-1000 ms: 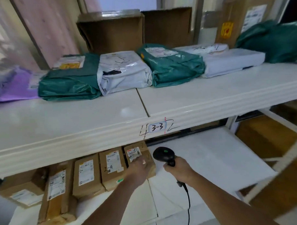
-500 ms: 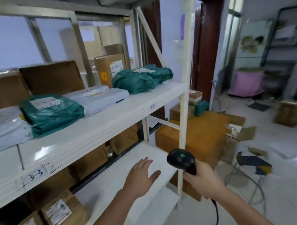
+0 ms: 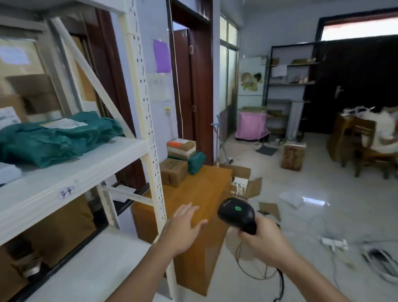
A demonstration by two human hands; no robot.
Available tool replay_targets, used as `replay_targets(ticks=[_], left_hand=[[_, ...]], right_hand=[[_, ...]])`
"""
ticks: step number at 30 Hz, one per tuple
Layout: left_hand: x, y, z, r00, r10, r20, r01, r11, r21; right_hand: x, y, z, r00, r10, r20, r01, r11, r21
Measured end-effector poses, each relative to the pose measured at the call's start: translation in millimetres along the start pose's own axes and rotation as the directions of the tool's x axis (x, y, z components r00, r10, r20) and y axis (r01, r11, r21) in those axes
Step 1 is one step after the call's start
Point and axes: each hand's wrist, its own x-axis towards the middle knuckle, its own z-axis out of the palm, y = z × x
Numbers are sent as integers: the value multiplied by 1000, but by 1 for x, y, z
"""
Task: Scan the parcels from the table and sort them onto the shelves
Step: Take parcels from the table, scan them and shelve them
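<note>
Beyond our spread, empty left-hand fingers (image 3: pixel 191 211), parcels (image 3: pixel 182 161) sit on the wooden worktop (image 3: pixel 201 189); our right-hand fingers (image 3: pixel 259 236) wrap the scanner (image 3: pixel 237 214), with green parcels (image 3: pixel 55 137) shelved far left.

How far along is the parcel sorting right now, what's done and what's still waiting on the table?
Done: green parcels already lie on the white shelf, with brown boxes below. In hand: the right hand grips the scanner; the left hand is open and holds no parcel. Left: on the wooden table a brown box, a green parcel and a small stack of boxes wait.
</note>
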Motion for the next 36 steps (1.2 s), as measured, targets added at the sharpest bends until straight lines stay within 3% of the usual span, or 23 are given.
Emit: replay_targets(ticks=[12, 22, 36], left_hand=[[178, -14, 41, 994, 65, 91, -73, 994, 82], [342, -44, 47, 991, 46, 125, -61, 991, 118], [506, -91, 73, 989, -102, 105, 88, 988, 124]], right_hand=[[162, 49, -13, 997, 65, -43, -69, 994, -84], [315, 57, -12, 983, 176, -55, -178, 984, -27], [526, 73, 2, 995, 36, 96, -34, 999, -20]])
